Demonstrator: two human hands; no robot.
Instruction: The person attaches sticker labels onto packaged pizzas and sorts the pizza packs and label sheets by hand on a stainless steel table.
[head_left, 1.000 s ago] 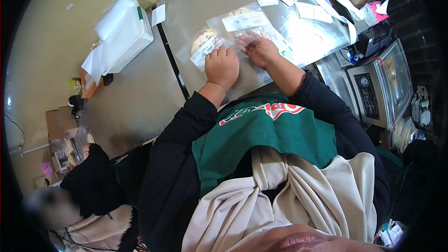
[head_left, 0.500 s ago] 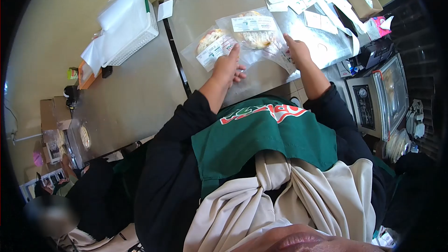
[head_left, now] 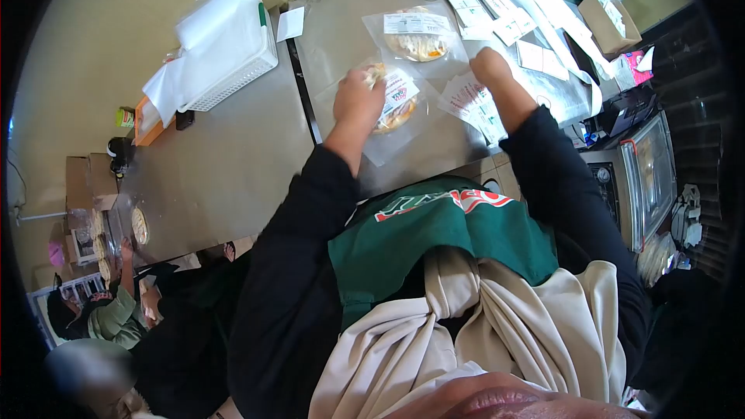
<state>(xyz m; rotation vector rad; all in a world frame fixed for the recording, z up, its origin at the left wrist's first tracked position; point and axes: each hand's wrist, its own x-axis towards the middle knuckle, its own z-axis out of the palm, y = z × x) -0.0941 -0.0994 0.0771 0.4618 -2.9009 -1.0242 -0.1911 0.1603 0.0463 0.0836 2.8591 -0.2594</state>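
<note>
Upper center of the frame, the left hand [head_left: 359, 101], fingers bent, is at the left side of the lower bagged pizza [head_left: 398, 119]; its grip is unclear. The upper bagged pizza [head_left: 419, 45] lies on the metal table [head_left: 233, 163]. The right hand [head_left: 490, 67], fingers curled together, is near printed labels [head_left: 469, 101]; whether it pinches anything is unclear.

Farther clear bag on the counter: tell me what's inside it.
Inside the farther clear bag is a round, pizza-like item with a browned edge. A white label crosses it, hiding the part beneath.
</note>
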